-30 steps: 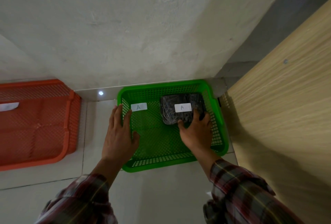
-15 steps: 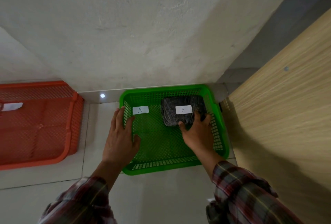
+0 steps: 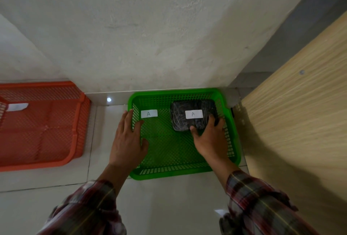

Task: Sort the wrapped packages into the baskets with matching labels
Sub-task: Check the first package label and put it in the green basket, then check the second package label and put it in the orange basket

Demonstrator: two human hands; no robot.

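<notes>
A green mesh basket (image 3: 180, 172) stands on the floor against the wall, with a white "A" label (image 3: 149, 113) stuck inside at its back left. A black wrapped package (image 3: 180, 122) with its own white "A" label lies in the basket's back right corner. My right hand (image 3: 210, 137) reaches into the basket, its fingers wrapped around the package's near right edge. My left hand (image 3: 127, 140) lies flat on the basket's left rim, fingers spread, holding nothing.
An orange mesh basket (image 3: 75, 122) with a white label sits on the floor to the left. A wooden cabinet side (image 3: 293, 131) rises close on the right. A grey wall stands behind both baskets. Pale floor tiles run toward me.
The hands and package have kept their places; only the camera has shifted slightly, and the right fingers have stayed on the package.
</notes>
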